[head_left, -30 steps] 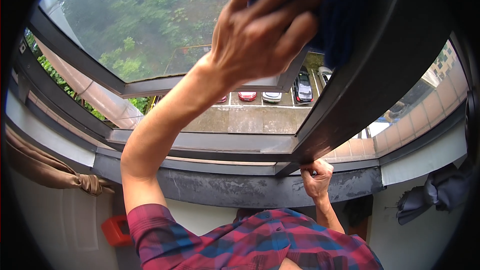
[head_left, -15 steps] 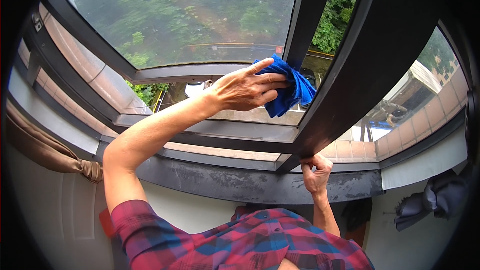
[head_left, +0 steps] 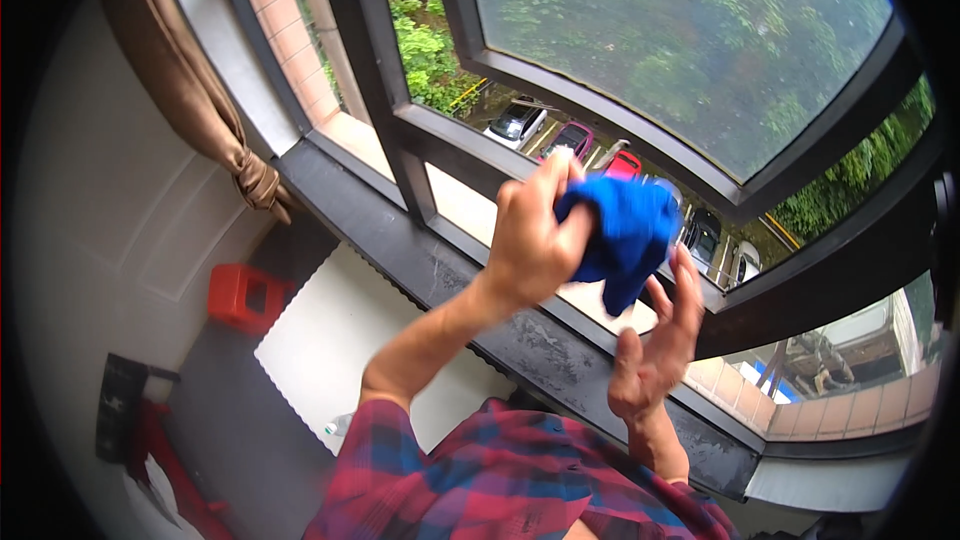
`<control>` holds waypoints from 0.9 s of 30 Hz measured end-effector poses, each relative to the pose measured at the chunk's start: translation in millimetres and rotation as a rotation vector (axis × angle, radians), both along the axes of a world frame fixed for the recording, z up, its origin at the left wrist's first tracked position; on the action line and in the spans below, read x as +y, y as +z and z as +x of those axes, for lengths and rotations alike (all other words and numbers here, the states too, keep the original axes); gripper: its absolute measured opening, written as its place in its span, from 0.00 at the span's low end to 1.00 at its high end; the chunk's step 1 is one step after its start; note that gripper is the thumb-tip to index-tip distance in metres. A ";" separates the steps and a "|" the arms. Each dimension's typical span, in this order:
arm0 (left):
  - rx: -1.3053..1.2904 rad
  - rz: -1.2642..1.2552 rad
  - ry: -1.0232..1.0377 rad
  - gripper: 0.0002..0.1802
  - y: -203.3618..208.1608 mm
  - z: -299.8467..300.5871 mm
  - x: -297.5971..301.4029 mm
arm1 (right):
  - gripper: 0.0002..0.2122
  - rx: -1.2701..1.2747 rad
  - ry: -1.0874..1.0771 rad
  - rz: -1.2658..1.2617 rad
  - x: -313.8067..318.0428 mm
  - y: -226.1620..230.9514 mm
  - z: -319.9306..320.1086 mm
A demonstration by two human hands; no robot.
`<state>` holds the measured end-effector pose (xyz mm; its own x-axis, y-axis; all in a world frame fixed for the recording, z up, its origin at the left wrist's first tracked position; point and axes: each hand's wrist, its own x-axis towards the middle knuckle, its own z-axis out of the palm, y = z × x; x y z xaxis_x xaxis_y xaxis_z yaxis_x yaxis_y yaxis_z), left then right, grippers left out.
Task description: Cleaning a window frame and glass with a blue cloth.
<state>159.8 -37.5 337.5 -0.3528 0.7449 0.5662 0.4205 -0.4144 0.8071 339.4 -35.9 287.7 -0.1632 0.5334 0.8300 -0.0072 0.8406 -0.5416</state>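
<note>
A bunched blue cloth (head_left: pixel 628 230) is gripped in my left hand (head_left: pixel 535 240), in front of the window opening. The fingers of that hand are closed around one side of it and partly smeared by motion. My right hand (head_left: pixel 655 340) is just right of the cloth's lower end, palm turned toward it, with fingers apart and nothing in them. Beyond both hands, the dark-framed window sash (head_left: pixel 620 115) is tilted outward, its glass (head_left: pixel 660 40) hazy. Below my hands runs the dark window sill (head_left: pixel 540 345), its paint worn in patches.
A brown curtain (head_left: pixel 190 70) is tied in a knot at the left. Near the wall are a white table (head_left: pixel 340 325) with a small bottle (head_left: pixel 338 426) and a red plastic stool (head_left: pixel 243 297). Outside, parked cars (head_left: pixel 515 125) stand far below. A thick dark frame bar (head_left: pixel 800 285) crosses at right.
The view has swung left. My left hand has drawn the cloth back from the sash's lower edge. My right hand has let go of the frame and risen beside the cloth, opening.
</note>
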 end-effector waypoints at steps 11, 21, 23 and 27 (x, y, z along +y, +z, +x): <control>0.216 -0.388 0.873 0.05 -104.4 -12.9 -124.3 | 0.26 -0.320 0.555 -0.613 -44.7 -108.5 -23.6; 0.095 -0.518 0.724 0.06 -186.9 58.5 -138.9 | 0.24 0.063 1.308 -1.647 -64.8 -180.5 -41.6; 0.146 -0.497 0.631 0.08 -185.0 63.4 -139.6 | 0.20 0.127 1.264 -1.855 -62.9 -183.3 -40.3; -0.045 -0.335 0.366 0.18 -173.2 51.6 -158.6 | 0.14 0.275 1.337 -1.921 -53.3 -169.8 -58.3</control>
<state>211.4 -196.1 164.3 -0.6441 0.7058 0.2949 0.4514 0.0394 0.8915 281.1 -89.2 117.9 -0.9571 0.1682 -0.2360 -0.0937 -0.9502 -0.2974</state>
